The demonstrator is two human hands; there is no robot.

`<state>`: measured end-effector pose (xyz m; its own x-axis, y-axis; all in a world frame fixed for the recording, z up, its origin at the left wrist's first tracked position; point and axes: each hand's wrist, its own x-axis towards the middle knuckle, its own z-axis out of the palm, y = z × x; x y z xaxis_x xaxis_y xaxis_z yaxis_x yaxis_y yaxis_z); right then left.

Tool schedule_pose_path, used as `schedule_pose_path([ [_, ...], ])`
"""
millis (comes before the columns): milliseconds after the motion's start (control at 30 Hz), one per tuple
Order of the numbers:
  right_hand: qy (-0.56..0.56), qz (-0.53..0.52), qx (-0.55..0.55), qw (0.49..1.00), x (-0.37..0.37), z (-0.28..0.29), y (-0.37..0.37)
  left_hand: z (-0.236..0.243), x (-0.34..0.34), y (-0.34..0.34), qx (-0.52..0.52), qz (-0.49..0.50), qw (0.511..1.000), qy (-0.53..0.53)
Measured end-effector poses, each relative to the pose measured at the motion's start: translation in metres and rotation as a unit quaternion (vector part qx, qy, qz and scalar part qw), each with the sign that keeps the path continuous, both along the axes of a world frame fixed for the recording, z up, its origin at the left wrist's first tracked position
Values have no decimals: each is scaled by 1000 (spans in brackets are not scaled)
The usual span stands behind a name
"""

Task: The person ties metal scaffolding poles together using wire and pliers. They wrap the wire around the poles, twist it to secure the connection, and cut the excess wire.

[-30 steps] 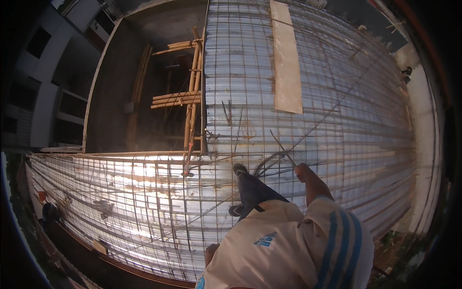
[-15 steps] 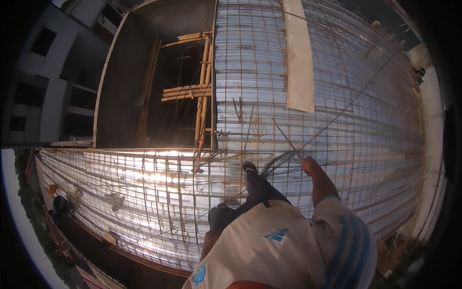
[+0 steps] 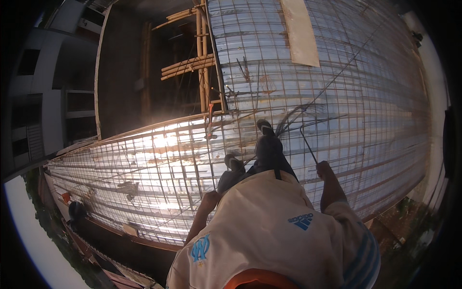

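Note:
My right hand (image 3: pixel 324 170) is closed around a thin dark metal rod (image 3: pixel 310 147). The rod slants up and away to a short bent tip above the steel bar mesh (image 3: pixel 332 130). Beside my left thigh hangs my left hand (image 3: pixel 210 199); its fingers are mostly hidden, so I cannot tell whether they are curled round anything. My dark shoes (image 3: pixel 264 126) stand on the mesh, which lies over shiny ribbed metal sheeting. A loose bundle of dark wire or thin rods (image 3: pixel 287 120) lies just beyond the right foot, near the rod's tip.
A deep rectangular opening with bamboo poles (image 3: pixel 201 72) lies ahead left. By its corner rests a hammer-like tool with an orange handle (image 3: pixel 211 114). Farther off are a pale board (image 3: pixel 303 36) and a long thin bar (image 3: pixel 332 82). The deck's left edge drops away.
I have stepped forward, bringing the opening's corner and wire bundle nearer. The rod has swung to a steeper slant in my right hand. My left hand now shows beside my leg.

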<state>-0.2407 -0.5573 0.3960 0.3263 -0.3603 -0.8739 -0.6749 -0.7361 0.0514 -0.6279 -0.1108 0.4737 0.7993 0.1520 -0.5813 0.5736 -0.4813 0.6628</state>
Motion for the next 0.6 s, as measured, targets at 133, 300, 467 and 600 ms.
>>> schedule_pose_path([
  [133,26,-47,4,999,-95,-13,-37,-20,-47,21,48,-84,989,-109],
  [300,82,38,-21,996,-155,60,11,-6,-73,51,59,-98,993,-24],
  [467,38,115,-29,992,-193,28,-9,12,-64,61,119,-199,971,-56],
  [600,-44,371,-22,927,-178,5,4,2,-71,60,139,-273,952,26],
])
